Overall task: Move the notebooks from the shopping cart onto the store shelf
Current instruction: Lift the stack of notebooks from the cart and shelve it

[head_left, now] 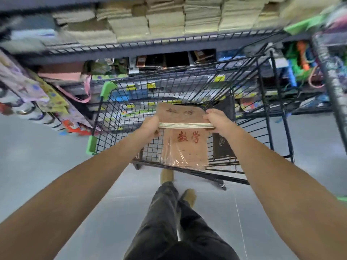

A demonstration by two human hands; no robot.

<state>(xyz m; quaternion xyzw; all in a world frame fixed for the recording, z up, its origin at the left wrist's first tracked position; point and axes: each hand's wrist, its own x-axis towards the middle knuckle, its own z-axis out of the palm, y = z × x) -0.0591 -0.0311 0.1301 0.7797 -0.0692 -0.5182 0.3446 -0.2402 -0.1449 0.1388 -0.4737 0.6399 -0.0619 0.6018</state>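
Both hands, left hand and right hand, grip a notebook stack above the cart; wrapped notebooks lie below. Risk: loose stack fanning out, slipping before the shelf.

**A stationery shop aisle**

A black wire shopping cart with green plastic corner guards stands on a grey tiled floor, close against a dark store shelf with a wire front rail. The top level carries tall stacks of notebooks in beige paper, many alike and packed side by side. The lower levels hold brightly coloured packaged goods, with yellow price tags along the shelf edges; their print is too blurred to read. Printed fabric bags hang in a row at the left. In the cart lies a wrapped pack of brown-covered notebooks sealed in clear film.
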